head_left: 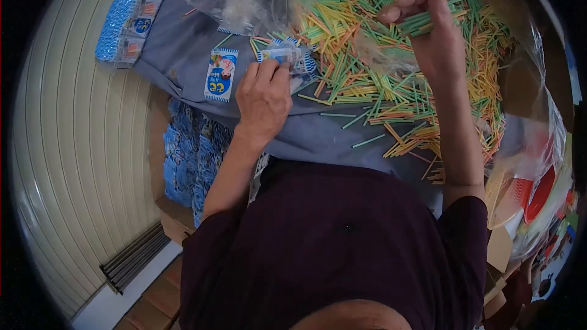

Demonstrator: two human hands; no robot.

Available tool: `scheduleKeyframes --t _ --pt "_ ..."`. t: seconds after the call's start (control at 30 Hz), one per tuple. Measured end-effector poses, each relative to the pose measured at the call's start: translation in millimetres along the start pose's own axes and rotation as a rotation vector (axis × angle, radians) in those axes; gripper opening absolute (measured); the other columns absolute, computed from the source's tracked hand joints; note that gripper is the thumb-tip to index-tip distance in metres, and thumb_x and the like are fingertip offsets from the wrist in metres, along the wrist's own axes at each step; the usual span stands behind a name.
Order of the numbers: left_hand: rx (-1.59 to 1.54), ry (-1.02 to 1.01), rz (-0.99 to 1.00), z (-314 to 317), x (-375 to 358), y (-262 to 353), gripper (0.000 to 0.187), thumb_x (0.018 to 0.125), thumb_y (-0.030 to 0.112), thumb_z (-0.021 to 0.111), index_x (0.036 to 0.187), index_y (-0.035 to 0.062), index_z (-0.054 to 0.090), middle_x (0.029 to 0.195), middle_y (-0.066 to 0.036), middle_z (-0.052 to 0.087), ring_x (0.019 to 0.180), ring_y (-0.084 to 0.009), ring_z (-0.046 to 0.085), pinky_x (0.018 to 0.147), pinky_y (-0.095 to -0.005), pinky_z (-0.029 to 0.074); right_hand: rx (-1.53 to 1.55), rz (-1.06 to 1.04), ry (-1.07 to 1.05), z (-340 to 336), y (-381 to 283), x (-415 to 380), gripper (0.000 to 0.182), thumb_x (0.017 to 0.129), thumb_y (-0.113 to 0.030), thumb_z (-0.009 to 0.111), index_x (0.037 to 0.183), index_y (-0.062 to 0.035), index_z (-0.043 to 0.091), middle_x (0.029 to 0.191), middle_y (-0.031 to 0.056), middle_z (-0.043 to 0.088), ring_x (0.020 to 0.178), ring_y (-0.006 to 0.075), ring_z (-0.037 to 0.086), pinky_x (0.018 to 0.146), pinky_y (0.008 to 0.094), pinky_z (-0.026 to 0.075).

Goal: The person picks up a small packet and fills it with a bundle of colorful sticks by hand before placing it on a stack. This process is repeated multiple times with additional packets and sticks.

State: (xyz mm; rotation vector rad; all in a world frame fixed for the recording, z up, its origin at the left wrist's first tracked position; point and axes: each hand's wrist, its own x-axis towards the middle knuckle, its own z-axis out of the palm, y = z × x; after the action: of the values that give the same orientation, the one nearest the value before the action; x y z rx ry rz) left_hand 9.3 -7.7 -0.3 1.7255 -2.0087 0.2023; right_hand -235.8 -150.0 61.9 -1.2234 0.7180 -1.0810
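My left hand [264,98] is closed, its curled fingertips on a blue-and-white packet [278,54] at the edge of a few crumpled ones. Just left of it, a flat printed packet [221,74] lies on the grey cloth. Raised over the right part of the heap, my right hand [437,43] is closed around a small bundle of green straw-like sticks [419,23]. Below and around that hand spreads a large heap of thin green, yellow and orange sticks [367,85]. How far the left fingers wrap the packet is partly hidden.
A clear plastic bag [235,3] stands behind the packets. At the upper left are strips of joined blue packets [131,21]. A cardboard box [160,146] beside the cloth holds more blue packets [189,153]. Clear plastic [544,128] and a red basket [539,195] are on the right.
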Motion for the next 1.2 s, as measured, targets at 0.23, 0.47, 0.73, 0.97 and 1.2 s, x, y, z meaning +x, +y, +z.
scheduleKeyframes --t 0.23,0.47,0.73,0.97,1.2 --pt "-0.775 0.089 -0.289 -8.5 27.7 -5.2 0.013 0.077 0.002 0.077 0.085 -0.0038 0.070 0.079 -0.010 0.066 0.068 -0.0188 0.064 0.061 -0.0270 0.049 0.180 -0.122 -0.159 0.0 11.5 2.8 0.063 0.105 -0.051 0.024 0.099 -0.0015 0.062 0.089 0.0150 0.068 0.099 0.0298 0.064 0.092 0.0442 0.047" --pt "-0.904 0.011 -0.135 5.8 79.4 35.9 0.014 0.076 0.000 0.077 0.087 -0.0042 0.070 0.077 -0.009 0.065 0.070 -0.0147 0.062 0.063 -0.0259 0.048 0.043 -0.297 -0.208 21.1 -13.0 11.8 0.068 0.104 -0.054 0.020 0.097 -0.0008 0.062 0.095 0.0174 0.069 0.104 0.0324 0.062 0.099 0.0438 0.044" --pt "-1.450 -0.139 -0.268 43.4 109.8 60.3 0.015 0.083 0.002 0.074 0.097 -0.0028 0.070 0.085 -0.002 0.068 0.076 -0.0086 0.062 0.066 -0.0238 0.050 -0.408 -0.169 -0.285 -3.5 -14.2 14.8 0.060 0.103 -0.052 0.033 0.113 -0.0002 0.062 0.107 0.0149 0.066 0.106 0.0248 0.061 0.097 0.0397 0.046" --pt "-1.746 -0.259 -0.396 53.7 121.8 61.5 0.023 0.095 0.005 0.062 0.117 0.0004 0.066 0.108 -0.007 0.069 0.092 -0.0130 0.065 0.080 -0.0288 0.057 -0.072 -0.380 -0.036 -11.3 -21.4 35.3 0.055 0.101 -0.043 0.044 0.139 -0.0039 0.048 0.123 0.0137 0.060 0.107 0.0198 0.060 0.093 0.0346 0.046" --pt "-1.679 -0.204 -0.304 30.4 95.7 62.7 0.026 0.090 0.002 0.067 0.115 -0.0031 0.064 0.104 -0.005 0.067 0.094 -0.0113 0.062 0.083 -0.0263 0.052 -0.330 -0.204 -0.266 18.4 -3.3 9.3 0.046 0.101 -0.039 0.045 0.106 -0.0003 0.069 0.101 0.0094 0.069 0.092 0.0150 0.061 0.081 0.0301 0.048"
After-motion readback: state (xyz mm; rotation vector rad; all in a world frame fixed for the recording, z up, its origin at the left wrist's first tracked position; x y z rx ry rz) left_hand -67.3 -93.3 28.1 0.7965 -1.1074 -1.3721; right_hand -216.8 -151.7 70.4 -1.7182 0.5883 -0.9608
